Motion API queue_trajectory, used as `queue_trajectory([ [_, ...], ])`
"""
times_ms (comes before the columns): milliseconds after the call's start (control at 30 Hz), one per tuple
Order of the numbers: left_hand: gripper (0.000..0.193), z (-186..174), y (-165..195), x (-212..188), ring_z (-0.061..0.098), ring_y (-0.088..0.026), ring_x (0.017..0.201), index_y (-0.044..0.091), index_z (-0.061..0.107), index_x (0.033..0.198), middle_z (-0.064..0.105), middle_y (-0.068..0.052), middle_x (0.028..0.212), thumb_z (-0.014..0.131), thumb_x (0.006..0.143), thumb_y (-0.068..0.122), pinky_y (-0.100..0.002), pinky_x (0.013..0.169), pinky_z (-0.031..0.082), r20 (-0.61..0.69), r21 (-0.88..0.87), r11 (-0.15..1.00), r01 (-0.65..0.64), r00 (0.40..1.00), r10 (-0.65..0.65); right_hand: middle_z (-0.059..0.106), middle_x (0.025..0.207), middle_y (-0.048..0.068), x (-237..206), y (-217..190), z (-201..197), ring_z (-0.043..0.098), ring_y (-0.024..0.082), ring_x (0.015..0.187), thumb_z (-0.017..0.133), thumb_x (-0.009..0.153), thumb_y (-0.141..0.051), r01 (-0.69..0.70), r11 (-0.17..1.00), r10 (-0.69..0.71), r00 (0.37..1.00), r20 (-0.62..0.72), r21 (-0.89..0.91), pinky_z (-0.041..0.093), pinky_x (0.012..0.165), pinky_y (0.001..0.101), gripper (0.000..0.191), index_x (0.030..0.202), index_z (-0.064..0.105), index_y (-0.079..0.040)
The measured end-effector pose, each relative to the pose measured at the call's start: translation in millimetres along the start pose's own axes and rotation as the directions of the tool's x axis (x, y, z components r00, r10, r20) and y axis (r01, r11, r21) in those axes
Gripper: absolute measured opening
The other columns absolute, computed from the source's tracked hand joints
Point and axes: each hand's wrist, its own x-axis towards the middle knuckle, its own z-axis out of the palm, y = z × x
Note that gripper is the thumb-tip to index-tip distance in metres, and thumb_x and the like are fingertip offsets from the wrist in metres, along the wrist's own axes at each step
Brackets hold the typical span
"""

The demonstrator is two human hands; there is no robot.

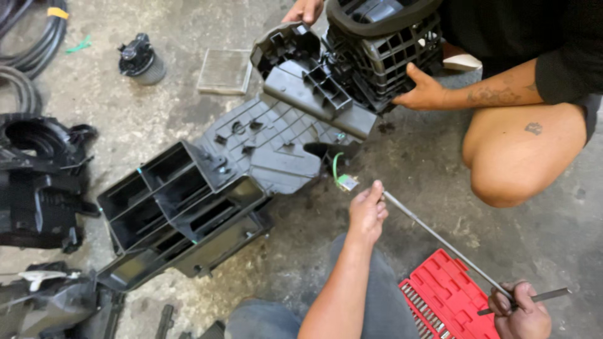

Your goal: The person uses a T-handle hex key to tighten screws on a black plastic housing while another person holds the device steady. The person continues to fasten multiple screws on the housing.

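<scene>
Left hand (367,210) steadies the tip of a long metal rod (440,242) at the black plastic housing (264,144) on the floor — grip pinched. Right hand (520,314) fisted on the rod's handle end, driving. Co-worker's hand (426,91) braces the housing.

A: What have I got in my fingers?

B: A long thin metal rod (440,240), plain grey steel. It runs on a diagonal from its tip near the small connector up left down to the lower right.

A: Grip?

B: My left hand (367,212) pinches the upper end, fingertips closed on it. My right hand (520,312) is wrapped around the lower end, where a short crossbar sticks out to the right, T-handle style.

A: And the connector?

B: A small silvery plug (347,182) on a green wire (336,166), just beside the rod tip, hanging off the black plastic housing (264,141) that lies on the floor.
</scene>
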Motion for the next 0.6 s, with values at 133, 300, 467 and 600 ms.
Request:
queue_trajectory([
  [133, 0.02, -1.1, 4.9, -1.1, 0.042, -0.004, 0.053, 0.01, 0.066, 0.089, 0.053, 0.005, 0.07, 0.074, 0.095, 0.028, -0.022, 0.044, 0.031, -0.015, 0.277, 0.96, -0.031, 0.999, 0.037, 0.044, 0.068, 0.007, 2.9, -18.4, 1.8, 0.033, 0.013, 0.058, 0.051, 0.118, -0.024, -0.044, 0.991, 0.029, 0.993, -0.117, -0.123, 0.023, 0.05, 0.0316, 0.037, 0.089, 0.053, -0.003],
  [300, 0.025, -9.2, 9.5, 30.5, 0.038, -0.006, 0.049, 0.01, 0.064, 0.086, 0.051, 0.005, 0.066, 0.073, 0.095, 0.031, -0.023, 0.04, 0.027, -0.068, 0.416, 0.903, 0.107, 0.994, -0.086, 0.046, 0.06, 0.011, -26.6, -42.1, 35.3, 0.039, 0.018, 0.056, 0.053, 0.12, -0.024, 0.029, 0.918, -0.101, 0.982, -0.162, -0.397, 0.029, 0.051, 0.0342, 0.04, 0.091, 0.055, 0.004],
  [467, 0.02, -17.3, 4.2, 79.1, 0.033, -0.008, 0.048, 0.016, 0.062, 0.092, 0.05, 0.003, 0.073, 0.073, 0.098, 0.03, -0.024, 0.04, 0.022, -0.095, 0.007, 0.974, 0.225, 0.97, -0.224, 0.064, 0.066, 0.006, -69.0, -42.2, 105.0, 0.059, 0.019, 0.064, 0.062, 0.112, -0.023, 0.322, 0.383, -0.399, 0.903, 0.159, -0.866, 0.048, 0.061, 0.0314, 0.027, 0.096, 0.07, -0.003],
  [600, 0.021, -16.9, 8.7, 91.5, 0.031, -0.007, 0.048, 0.017, 0.067, 0.101, 0.063, 0.002, 0.084, 0.06, 0.101, 0.036, -0.024, 0.042, 0.022, -0.144, -0.16, 0.976, 0.15, 0.974, -0.174, 0.07, 0.081, 0.016, -82.5, -37.6, 163.7, 0.07, 0.034, 0.075, 0.067, 0.094, -0.02, 0.594, 0.02, -0.415, 0.737, 0.534, -0.804, 0.053, 0.069, 0.04, 0.012, 0.095, 0.071, -0.009],
])
